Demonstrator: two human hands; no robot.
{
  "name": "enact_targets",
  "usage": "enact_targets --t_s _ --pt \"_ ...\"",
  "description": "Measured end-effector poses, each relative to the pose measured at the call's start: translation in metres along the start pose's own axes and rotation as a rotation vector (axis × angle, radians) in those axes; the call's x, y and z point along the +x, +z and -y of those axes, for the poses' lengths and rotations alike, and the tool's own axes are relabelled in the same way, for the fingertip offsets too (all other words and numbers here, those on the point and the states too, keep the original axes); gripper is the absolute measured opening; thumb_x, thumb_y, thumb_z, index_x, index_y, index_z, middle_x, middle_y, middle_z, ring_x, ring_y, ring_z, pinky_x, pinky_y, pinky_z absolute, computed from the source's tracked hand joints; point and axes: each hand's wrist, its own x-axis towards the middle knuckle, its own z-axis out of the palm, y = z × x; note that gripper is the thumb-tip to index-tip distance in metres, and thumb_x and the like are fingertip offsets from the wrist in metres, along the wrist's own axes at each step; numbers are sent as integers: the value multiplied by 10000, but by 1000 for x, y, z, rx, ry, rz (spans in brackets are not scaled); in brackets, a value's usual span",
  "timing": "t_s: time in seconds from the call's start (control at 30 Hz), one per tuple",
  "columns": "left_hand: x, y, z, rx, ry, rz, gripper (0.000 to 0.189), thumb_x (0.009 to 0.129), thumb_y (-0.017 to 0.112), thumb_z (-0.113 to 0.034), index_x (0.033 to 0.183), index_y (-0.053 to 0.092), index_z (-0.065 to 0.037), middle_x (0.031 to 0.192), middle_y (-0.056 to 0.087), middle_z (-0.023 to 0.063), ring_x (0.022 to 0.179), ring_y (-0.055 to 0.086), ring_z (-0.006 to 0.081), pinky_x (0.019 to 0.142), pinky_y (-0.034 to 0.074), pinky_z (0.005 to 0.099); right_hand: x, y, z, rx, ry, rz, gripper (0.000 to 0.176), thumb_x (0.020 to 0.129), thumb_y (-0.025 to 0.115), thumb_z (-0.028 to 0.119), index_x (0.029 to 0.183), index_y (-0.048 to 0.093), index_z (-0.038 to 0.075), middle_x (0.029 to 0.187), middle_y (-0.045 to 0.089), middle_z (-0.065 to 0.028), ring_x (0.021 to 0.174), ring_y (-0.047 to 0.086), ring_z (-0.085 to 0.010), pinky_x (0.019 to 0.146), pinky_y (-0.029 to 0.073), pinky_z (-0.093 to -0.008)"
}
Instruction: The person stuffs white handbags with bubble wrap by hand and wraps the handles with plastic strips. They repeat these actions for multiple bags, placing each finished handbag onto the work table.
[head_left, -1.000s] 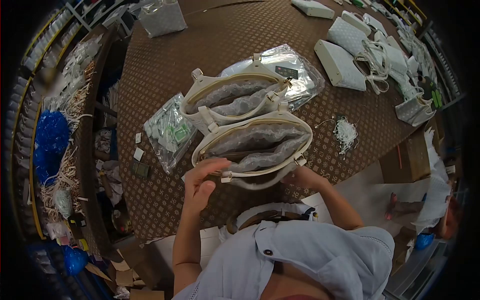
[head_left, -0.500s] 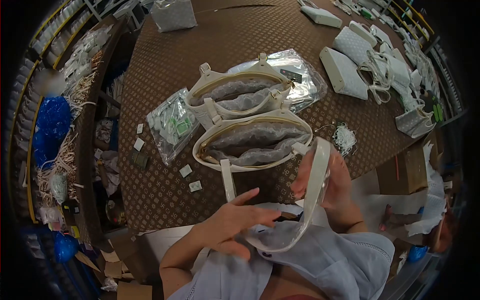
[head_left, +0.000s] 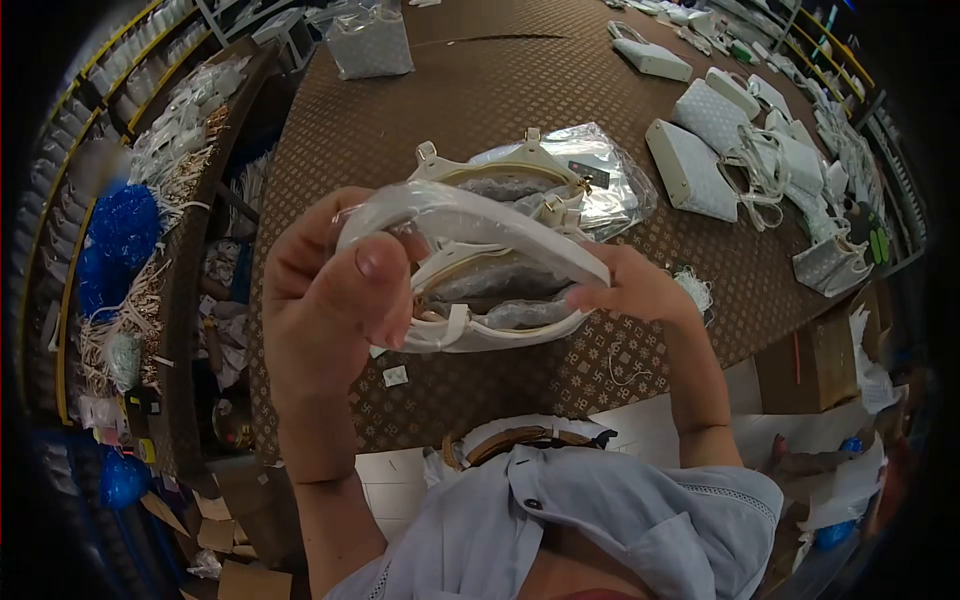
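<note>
A white handbag strap (head_left: 500,222), wrapped in clear plastic, arches up in front of the bags. My left hand (head_left: 325,290) grips its left end, thumb and fingers pinched round it. At the strap's right end, my right hand (head_left: 632,285) is closed on it with the thumb across. Beneath the strap lies the front white handbag (head_left: 490,338), its zipped top open and crinkled clear plastic inside. Part of it is hidden by the strap and my left hand. A second white handbag (head_left: 540,155) stands open just behind.
Clear plastic bags (head_left: 615,190) lie behind the handbags. White string (head_left: 692,290) is bunched to the right, and a small white packet (head_left: 395,376) lies in front. More white bags (head_left: 690,170) cover the table's right side. Crowded shelves (head_left: 150,210) stand at left.
Both hands have lifted the strap from near my body to above the front handbag. My left hand, low with fingers spread before, now grips the strap's left end.
</note>
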Motion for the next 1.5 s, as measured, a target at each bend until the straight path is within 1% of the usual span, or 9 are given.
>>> enact_targets --t_s 0.17,0.23,0.3,0.37,0.53,0.67,0.93,1.2,1.5 --pt "8 21 0 136 -99 68 258 782 691 -157 948 598 17 794 623 45 593 525 61 506 401 200 -16 17 69 178 -919 -738 483 792 664 229 1213 525 38 1064 629 -125 914 634 -250 763 505 -311" --pt "13 29 18 184 275 269 352 807 670 -274 984 601 22 794 619 51 631 540 84 545 422 226 -29 4 89 -36 -1006 -693 421 811 617 190 1176 542 -7 1016 643 -133 877 643 -223 748 504 -299" --pt "28 3 32 91 161 369 527 873 507 -459 1028 594 38 845 639 94 772 597 142 664 458 268 -21 -6 95 -311 -1140 -672 314 873 494 128 1128 572 -37 905 667 -120 779 648 -171 677 504 -286" --pt "37 -28 64 -242 -283 350 552 914 414 -475 1034 603 30 963 653 129 924 616 233 818 464 353 -19 -9 102 -90 -840 -560 289 897 477 151 1100 594 -19 816 668 -90 670 620 -173 615 488 -300" --pt "18 -48 149 1012 -271 316 380 904 491 -328 1032 590 16 1014 628 146 986 592 240 829 458 353 32 -11 52 -600 -303 -127 237 898 491 251 900 591 36 725 607 -146 662 595 -292 631 463 -390" --pt "22 -59 162 853 -192 378 354 884 533 -301 1020 582 22 950 617 142 905 594 212 779 456 327 59 1 21 -709 -150 22 272 866 480 296 905 602 56 839 628 -173 847 605 -335 739 461 -441" --pt "-8 -87 160 745 -489 303 269 839 622 -283 941 624 -34 752 609 73 701 555 146 665 446 300 82 24 -21 -1012 -45 143 163 787 554 203 841 664 94 786 655 -112 775 637 -312 669 491 -423" --pt "-17 -96 184 1022 -201 510 204 759 643 -185 858 597 -13 783 603 195 722 570 370 634 456 413 98 58 -36 -1188 -347 23 124 709 588 116 760 696 81 800 671 -99 749 654 -261 631 520 -366" --pt "-18 -92 175 1056 -528 628 282 795 587 -311 845 626 -36 752 604 182 689 586 340 640 458 401 134 70 -55 -737 87 737 276 752 518 131 950 622 -31 1004 601 -231 957 575 -340 807 463 -374"
